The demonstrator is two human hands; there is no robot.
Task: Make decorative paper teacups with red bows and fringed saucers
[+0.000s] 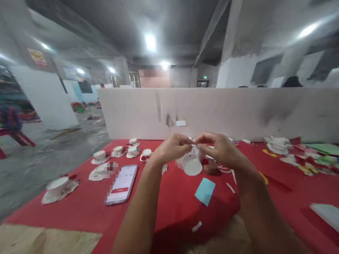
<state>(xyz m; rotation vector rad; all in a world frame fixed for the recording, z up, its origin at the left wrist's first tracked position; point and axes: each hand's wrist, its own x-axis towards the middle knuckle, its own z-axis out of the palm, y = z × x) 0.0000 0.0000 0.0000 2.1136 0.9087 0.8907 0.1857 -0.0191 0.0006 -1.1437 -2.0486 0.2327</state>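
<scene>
My left hand (pixel 173 149) and my right hand (pixel 220 149) come together over the middle of the red table, thumbs and fingertips pinched. Between and below them is a small white hat (pixel 193 167) with a frilled brim, its flat round top facing me. Both hands pinch at its upper edge; the exact spot under the fingertips is hard to make out. Red trim (pixel 204 161) shows at the hat's right side. Just right of it, below my right hand, sits a brown round piece (pixel 211 167). A light blue paper square (pixel 205 191) lies nearer me.
Several similar white hats (pixel 99 156) stand along the table's left side. A phone (pixel 122 184) lies beside them. At the right are fabric scraps (pixel 312 157), a white stack (pixel 277 144) and yellow-handled scissors (pixel 265 178). A pale panel (pixel 225 113) closes the far edge.
</scene>
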